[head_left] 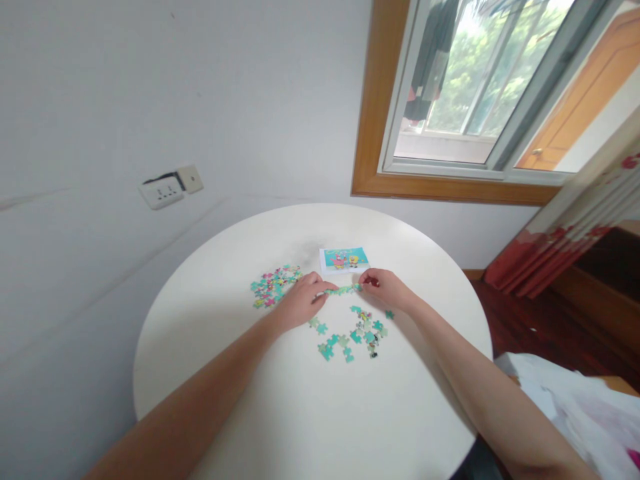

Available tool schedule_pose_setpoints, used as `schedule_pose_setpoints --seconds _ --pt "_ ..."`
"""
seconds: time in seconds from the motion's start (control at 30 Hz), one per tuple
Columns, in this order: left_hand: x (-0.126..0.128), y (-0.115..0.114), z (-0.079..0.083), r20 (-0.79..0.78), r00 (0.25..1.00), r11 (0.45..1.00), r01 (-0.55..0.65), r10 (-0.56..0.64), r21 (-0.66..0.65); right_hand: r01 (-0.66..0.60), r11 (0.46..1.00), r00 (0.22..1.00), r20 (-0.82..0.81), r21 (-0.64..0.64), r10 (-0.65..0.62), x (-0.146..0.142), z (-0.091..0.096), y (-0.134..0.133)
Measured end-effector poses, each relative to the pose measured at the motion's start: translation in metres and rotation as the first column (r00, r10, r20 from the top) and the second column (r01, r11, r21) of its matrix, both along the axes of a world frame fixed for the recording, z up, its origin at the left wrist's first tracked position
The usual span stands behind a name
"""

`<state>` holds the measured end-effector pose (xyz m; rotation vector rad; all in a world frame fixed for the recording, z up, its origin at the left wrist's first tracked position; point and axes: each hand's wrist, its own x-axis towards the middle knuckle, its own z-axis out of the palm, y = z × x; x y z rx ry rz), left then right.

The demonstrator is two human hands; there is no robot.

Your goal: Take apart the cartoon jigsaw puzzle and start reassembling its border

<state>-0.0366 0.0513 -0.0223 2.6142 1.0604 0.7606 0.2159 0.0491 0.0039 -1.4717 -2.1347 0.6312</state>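
Note:
A row of joined jigsaw pieces [344, 290], green and teal, lies across the white table between my hands. My left hand [301, 300] has its index finger and thumb closed at the row's left end. At the opposite end, the fingertips of my right hand [384, 287] pinch together on a piece; they partly hide it. Just behind the row is a picture card [346, 260] with cartoon figures on teal. Nearer to me are loose and partly joined jigsaw pieces [367, 331], with one single piece [389, 314] beneath my right wrist.
A pile of mixed jigsaw pieces [273, 285] sits left of my left hand. The round white table [200, 300] stands against a wall with a socket [163, 191]. A wood-framed window [450, 183] is at the back right; a white plastic bag [565, 400] lies at the lower right.

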Motion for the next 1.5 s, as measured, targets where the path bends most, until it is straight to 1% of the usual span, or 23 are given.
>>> schedule_pose_setpoints --seconds 0.23,0.43,0.63,0.77,0.87,1.0,1.17,1.3,1.5 --pt "0.000 0.000 0.001 0.007 1.000 1.000 -0.001 0.001 -0.015 0.007 0.999 0.998 0.067 0.038 -0.010 -0.005 0.001 0.000" --pt "0.001 -0.002 0.003 0.004 1.000 1.000 0.002 -0.002 -0.027 0.023 0.994 0.995 0.096 0.103 -0.033 -0.005 0.002 -0.002" --pt "0.000 -0.001 0.003 0.019 1.000 1.000 0.008 -0.008 -0.029 -0.065 0.983 0.990 0.138 0.171 0.042 0.001 0.008 -0.009" --pt "0.000 -0.001 0.004 0.017 1.000 0.999 0.004 -0.004 -0.040 -0.112 0.970 0.964 0.261 0.217 0.053 0.004 0.007 -0.010" --pt "0.001 -0.001 0.004 0.020 1.000 0.999 0.004 -0.003 -0.043 -0.144 0.966 0.937 0.343 0.213 0.064 0.004 0.005 -0.010" --pt "0.001 -0.002 0.005 0.026 1.000 0.999 0.005 -0.003 -0.050 -0.132 0.969 0.927 0.373 0.207 0.046 0.002 0.004 -0.010" --pt "0.001 -0.002 0.005 0.024 1.000 0.998 0.002 -0.001 -0.055 -0.132 0.968 0.901 0.433 0.213 0.027 -0.003 0.009 -0.015" --pt "0.001 -0.001 0.004 0.024 1.000 0.999 0.004 -0.003 -0.045 -0.137 0.967 0.899 0.437 0.214 0.031 -0.004 0.011 -0.017" --pt "0.000 0.000 0.002 0.023 1.000 0.999 0.002 -0.001 -0.036 -0.112 0.973 0.918 0.397 0.201 0.024 0.000 0.007 -0.014"
